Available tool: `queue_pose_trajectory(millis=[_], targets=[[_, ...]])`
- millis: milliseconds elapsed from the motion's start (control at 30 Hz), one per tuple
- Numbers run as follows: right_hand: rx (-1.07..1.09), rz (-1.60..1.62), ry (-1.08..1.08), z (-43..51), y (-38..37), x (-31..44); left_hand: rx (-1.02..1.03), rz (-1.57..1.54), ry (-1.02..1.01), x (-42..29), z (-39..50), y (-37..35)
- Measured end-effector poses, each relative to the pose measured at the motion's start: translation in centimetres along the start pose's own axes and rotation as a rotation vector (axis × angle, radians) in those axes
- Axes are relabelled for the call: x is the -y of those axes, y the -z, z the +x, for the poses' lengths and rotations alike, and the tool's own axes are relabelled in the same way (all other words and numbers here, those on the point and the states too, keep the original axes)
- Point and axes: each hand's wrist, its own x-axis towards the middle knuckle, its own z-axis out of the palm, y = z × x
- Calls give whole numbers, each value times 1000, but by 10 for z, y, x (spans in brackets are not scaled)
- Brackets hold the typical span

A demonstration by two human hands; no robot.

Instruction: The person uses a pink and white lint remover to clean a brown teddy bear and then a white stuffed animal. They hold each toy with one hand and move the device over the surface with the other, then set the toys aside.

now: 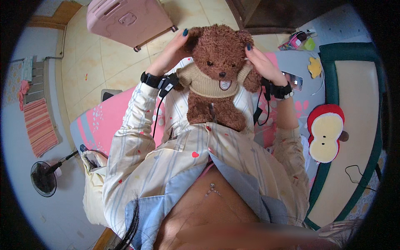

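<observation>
A brown plush teddy bear (218,53) in a tan knitted sweater (204,83) sits upright on the person's lap, facing the camera. My left hand (171,51) is at the bear's ear on the picture's left, its thumb on top and its other fingers mostly hidden. My right hand (262,64) touches the ear on the other side, the thumb against the plush and the fingertips out of sight. Both wrists wear black straps with small devices and cables. The bear's legs rest against the striped pajama fabric.
The person sits on a bed with a pink and grey sheet (117,115). A phone (293,81), a yellow star-like plush (314,67) and a red and cream cushion (325,132) lie near the padded headboard (353,131). A pink suitcase (128,22) stands on the tiled floor; a fan (43,178) is left.
</observation>
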Motion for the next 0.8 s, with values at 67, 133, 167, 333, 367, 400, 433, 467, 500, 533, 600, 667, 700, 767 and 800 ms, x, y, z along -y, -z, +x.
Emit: queue_pose_trajectory(millis=[67, 133, 167, 333, 367, 400, 433, 467, 500, 533, 600, 667, 700, 767, 800], targets=[[40, -181, 134, 7, 0, 15, -132, -4, 115, -1, 8, -11], [10, -154, 149, 15, -3, 22, -176, -39, 182, -1, 13, -20], [-37, -148, 121, 19, -5, 21, -177, -7, 209, 0, 13, -23], [74, 118, 91, 28, -38, -18, -176, 251, 255, 28, -2, -25], [-36, -118, 516, 32, -48, -29, -186, 401, 251, 36, -5, -24], [-34, -212, 385, 32, -53, -38, -265, 630, 149, 49, -9, -29], [-41, -291, 171, 35, -58, -44, -264, 944, -89, 58, -8, -32], [-116, -322, 264, 37, -58, -47, -281, 952, -135, 63, -3, -30], [-159, -379, 190, 40, -58, -47, -318, 968, -30, 64, 2, -28], [-157, -426, 201, 41, -53, -43, -322, 859, 57, 59, 10, -23], [-65, -153, 25, 42, -39, -29, -211, 820, 88, 39, 16, -11], [-31, -69, -148, 40, -23, -9, -57, 749, 245, 10, 15, 1], [85, -72, -150, 35, -16, 0, 27, 733, 384, -1, 11, 4], [260, -79, -273, 25, -6, 10, 181, 663, 628, -17, 5, 5], [337, 26, -284, 23, -7, 11, 189, 506, 797, -18, 6, 3]])
